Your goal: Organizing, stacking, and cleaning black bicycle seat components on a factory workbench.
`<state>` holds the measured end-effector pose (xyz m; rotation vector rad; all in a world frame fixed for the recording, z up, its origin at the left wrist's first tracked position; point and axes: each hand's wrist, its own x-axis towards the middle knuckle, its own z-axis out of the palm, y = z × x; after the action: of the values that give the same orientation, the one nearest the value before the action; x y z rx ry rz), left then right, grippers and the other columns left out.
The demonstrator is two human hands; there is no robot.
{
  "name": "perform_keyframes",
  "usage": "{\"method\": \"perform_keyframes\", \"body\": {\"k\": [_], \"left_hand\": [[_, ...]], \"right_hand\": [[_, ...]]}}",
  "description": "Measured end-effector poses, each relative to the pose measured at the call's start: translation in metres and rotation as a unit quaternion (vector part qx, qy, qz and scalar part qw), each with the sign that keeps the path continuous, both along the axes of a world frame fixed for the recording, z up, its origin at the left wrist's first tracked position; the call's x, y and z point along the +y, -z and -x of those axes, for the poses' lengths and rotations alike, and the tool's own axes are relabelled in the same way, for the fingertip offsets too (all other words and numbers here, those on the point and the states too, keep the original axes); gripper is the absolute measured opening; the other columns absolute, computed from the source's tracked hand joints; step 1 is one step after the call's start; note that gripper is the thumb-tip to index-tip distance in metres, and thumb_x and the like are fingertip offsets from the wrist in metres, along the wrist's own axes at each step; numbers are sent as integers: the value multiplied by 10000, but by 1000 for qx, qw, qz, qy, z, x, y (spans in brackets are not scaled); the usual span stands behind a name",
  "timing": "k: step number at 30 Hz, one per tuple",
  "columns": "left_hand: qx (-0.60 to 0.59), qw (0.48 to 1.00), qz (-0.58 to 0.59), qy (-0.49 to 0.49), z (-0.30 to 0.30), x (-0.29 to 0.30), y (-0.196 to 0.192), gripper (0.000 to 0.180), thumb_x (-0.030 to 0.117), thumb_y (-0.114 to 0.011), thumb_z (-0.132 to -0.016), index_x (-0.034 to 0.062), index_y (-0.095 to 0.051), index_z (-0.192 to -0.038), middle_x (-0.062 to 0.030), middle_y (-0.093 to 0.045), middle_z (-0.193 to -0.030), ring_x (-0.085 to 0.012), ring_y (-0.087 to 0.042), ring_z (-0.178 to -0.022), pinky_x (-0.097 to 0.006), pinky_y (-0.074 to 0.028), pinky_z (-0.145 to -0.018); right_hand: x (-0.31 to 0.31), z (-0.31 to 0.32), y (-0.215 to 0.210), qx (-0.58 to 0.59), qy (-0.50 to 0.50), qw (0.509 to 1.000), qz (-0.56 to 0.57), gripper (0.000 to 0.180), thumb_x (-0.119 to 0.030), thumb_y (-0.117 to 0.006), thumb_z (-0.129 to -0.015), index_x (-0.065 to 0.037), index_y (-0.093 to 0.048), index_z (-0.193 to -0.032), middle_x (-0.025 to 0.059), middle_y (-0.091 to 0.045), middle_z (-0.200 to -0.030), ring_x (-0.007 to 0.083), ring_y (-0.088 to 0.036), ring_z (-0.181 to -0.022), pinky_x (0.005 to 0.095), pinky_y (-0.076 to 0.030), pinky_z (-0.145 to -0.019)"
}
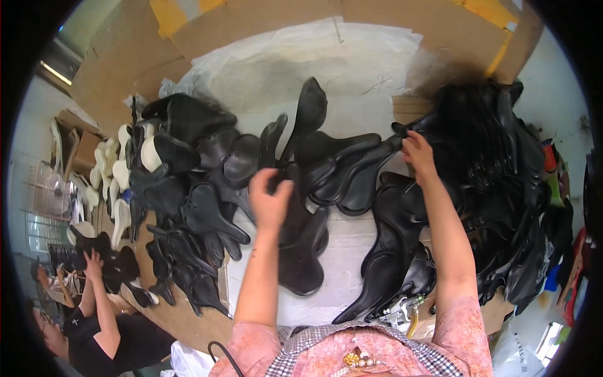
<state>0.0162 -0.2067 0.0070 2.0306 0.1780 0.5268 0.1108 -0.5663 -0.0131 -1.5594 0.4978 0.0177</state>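
My left hand (pixel 270 198) is slightly blurred, thumb and fingers bent and apart, over the narrow ends of several black saddle-shaped pieces that look like bicycle saddle covers. Just below it lies one broad black saddle cover (pixel 301 273), rounded end toward me. Reaching farther out, my right hand (pixel 419 154) has its fingers closed at the narrow dark tip of a black saddle cover (pixel 400 130), beside the right-hand heap. Between my hands, more black saddle covers (pixel 361 188) overlap, and one stands tilted upward (pixel 309 110) behind them.
Heaps of black saddle covers rise at left (pixel 188 169) and right (pixel 483 138). A metal spray gun (pixel 402 311) lies near my waist. Cardboard (pixel 352 14) walls the far side. White saddle-shaped pieces (pixel 120 220) stand at far left, where another person (pixel 107 333) in black handles dark pieces.
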Motion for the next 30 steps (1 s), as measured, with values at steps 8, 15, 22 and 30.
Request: {"method": "perform_keyframes", "body": {"k": [8,15,22,30], "left_hand": [[101,907,-241,-329,76,204,54,368,94,-677,-673,14,-621,-1028,-164,-597,-1088,-335,-542,-1056,-394,-404,-953],[165,898,-225,-340,111,212,67,433,50,-621,-691,33,-569,-1120,-173,-521,-1212,-360,-450,-1163,-432,-349,-999],[218,872,-409,-158,131,222,83,740,-86,-535,-632,119,-439,-1336,-178,-358,-1403,-429,-341,-1263,-479,-284,-1049],[193,913,-357,-33,137,269,76,781,-106,-490,-631,92,-379,-1378,-173,-344,-1431,-393,-313,-1317,-459,-249,-1087]], "right_hand": [[55,-35,-15,-304,-36,873,380,385,-79,-649,-756,-47,-587,-1134,173,-597,-1104,324,-552,-1045,368,-433,-912],[212,-46,-46,-493,-320,648,484,459,19,-598,-713,-82,-561,-1159,174,-506,-1259,356,-498,-1095,414,-437,-914],[271,-62,24,-289,-509,505,635,352,-96,-570,-793,-206,-608,-1125,53,-395,-1400,271,-491,-1091,409,-461,-814],[218,-95,-47,-461,-431,596,497,448,-7,-553,-757,-151,-556,-1182,76,-483,-1344,260,-492,-1172,378,-416,-940]]}}
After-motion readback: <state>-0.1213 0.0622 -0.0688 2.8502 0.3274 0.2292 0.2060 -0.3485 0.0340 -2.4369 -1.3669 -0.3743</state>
